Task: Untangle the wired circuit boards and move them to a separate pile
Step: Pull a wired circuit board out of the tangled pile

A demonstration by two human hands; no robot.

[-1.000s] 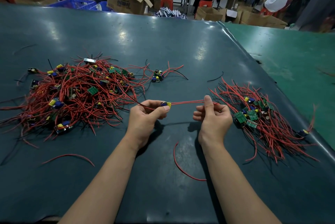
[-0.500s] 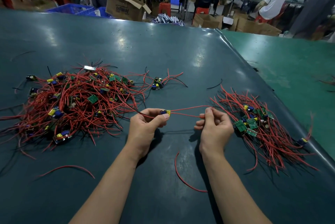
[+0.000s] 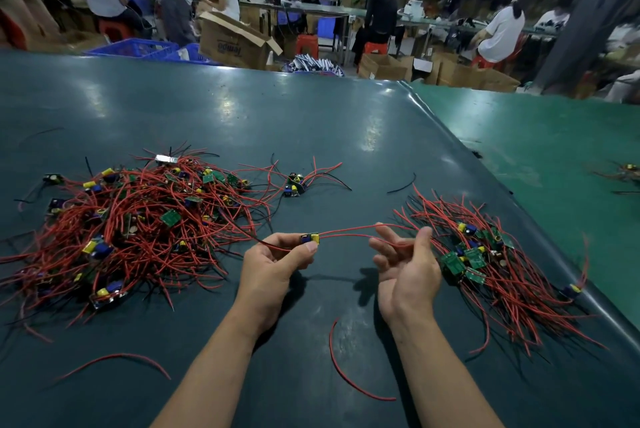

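The left hand (image 3: pixel 273 263) pinches one circuit board (image 3: pixel 310 238) between thumb and fingers, above the table (image 3: pixel 311 136); its two red wires (image 3: pixel 349 232) run rightward across the right hand (image 3: pixel 407 265), whose fingers are spread and relaxed; two piles lie on the table, the tangled pile (image 3: pixel 138 230) left, the sorted pile (image 3: pixel 495 265) right; two loose wires (image 3: pixel 349 372) lie near the forearms.
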